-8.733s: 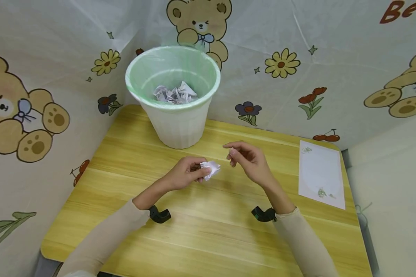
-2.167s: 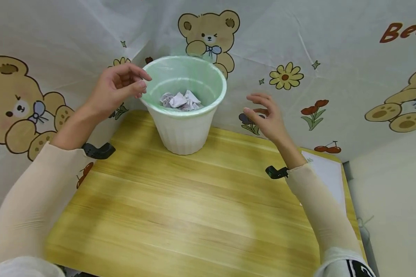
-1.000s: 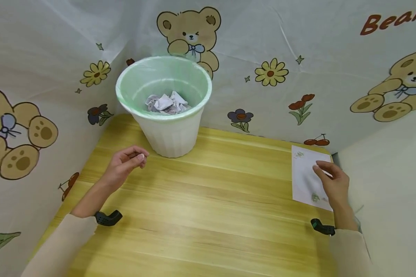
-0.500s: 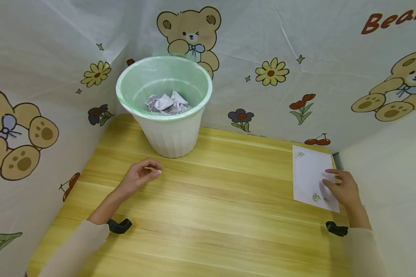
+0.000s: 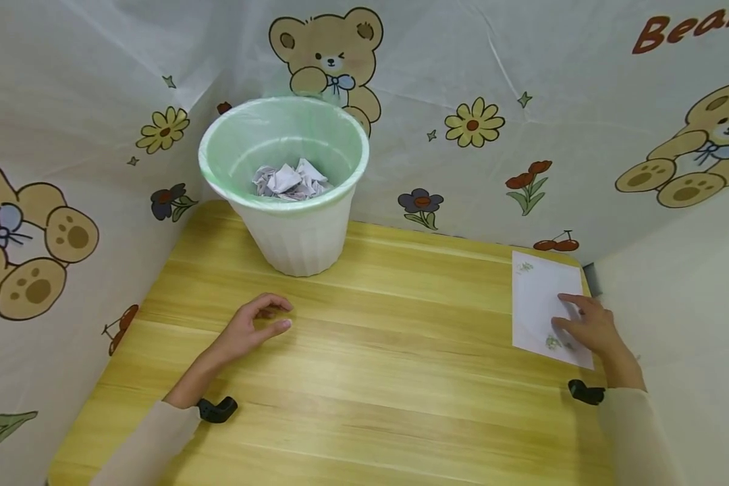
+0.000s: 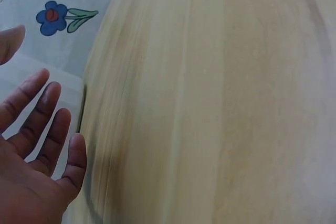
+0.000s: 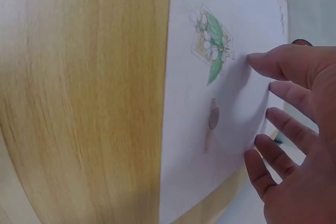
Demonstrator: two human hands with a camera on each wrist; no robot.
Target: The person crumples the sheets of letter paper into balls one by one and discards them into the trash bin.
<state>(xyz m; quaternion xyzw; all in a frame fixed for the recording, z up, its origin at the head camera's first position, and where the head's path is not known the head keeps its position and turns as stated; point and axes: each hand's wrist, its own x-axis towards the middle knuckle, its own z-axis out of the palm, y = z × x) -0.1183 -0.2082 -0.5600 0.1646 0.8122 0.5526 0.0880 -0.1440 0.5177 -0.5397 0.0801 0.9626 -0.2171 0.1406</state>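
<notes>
At the table's right side lies a sheet of paper (image 5: 534, 304), white with small green plant prints, flat on the wood. My right hand (image 5: 592, 327) is over its right part, thumb and fingers spread apart; in the right wrist view the fingertips (image 7: 257, 59) are at or just above the paper, and I cannot tell if they touch. My left hand (image 5: 249, 331) hovers above the table left of centre, fingers loosely bent, holding nothing. Beyond it stands a white bin (image 5: 300, 236) with a green liner, and crumpled paper (image 5: 285, 179) lies inside.
The wooden table (image 5: 370, 391) spreads between both hands. A white cloth (image 5: 413, 54) printed with bears and flowers rises behind the bin and along the left. A pale wall (image 5: 692, 304) borders the right side close to my right hand.
Since a second ago my left hand has moved right and toward me, its fingers spreading apart. My right hand has shifted slightly over the sheet and opened wider. Earlier my left hand held a crumpled paper.
</notes>
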